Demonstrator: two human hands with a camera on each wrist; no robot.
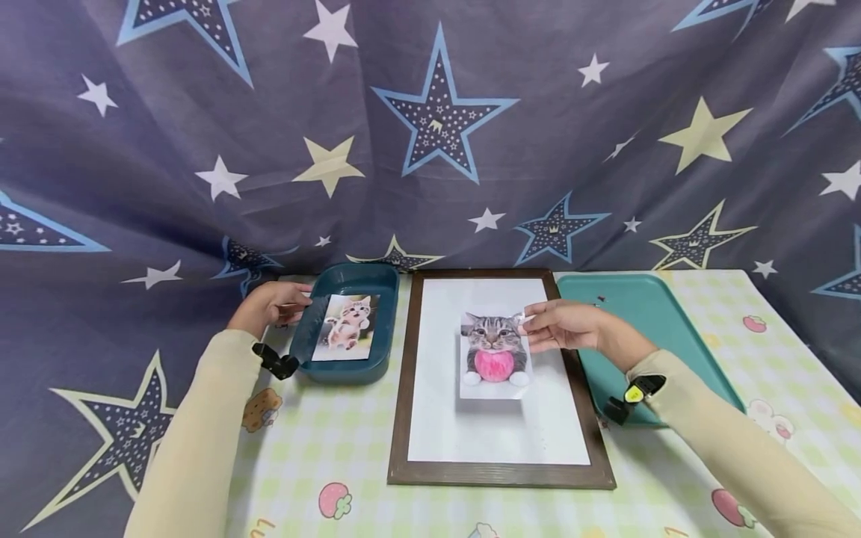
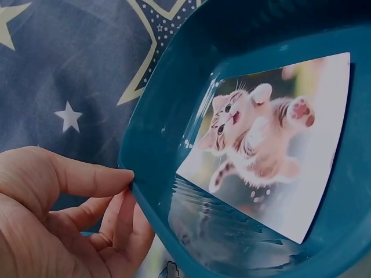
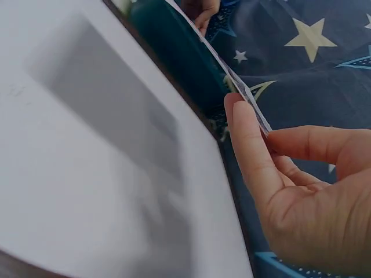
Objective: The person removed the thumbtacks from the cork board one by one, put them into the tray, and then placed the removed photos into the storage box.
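Observation:
My right hand [image 1: 563, 324] pinches the right edge of a photo card [image 1: 495, 351] with a grey tabby cat and a pink ball on it. The card hangs above the white board with a brown frame [image 1: 501, 474], and its shadow falls on the white surface. In the right wrist view the card [image 3: 246, 92] shows edge-on between thumb and fingers. My left hand [image 1: 272, 305] grips the left rim of a dark teal basin [image 2: 152, 191], thumb on the outside edge. Inside the basin lies a kitten photo card [image 2: 255, 142], with a clear ridged, shiny area at its side.
A lighter teal tray [image 1: 646, 314] stands right of the frame, partly under the right forearm, with small dark bits near its far left. A checked tablecloth [image 1: 323, 441] covers the table. A star-patterned curtain [image 1: 430, 209] hangs right behind the table's back edge.

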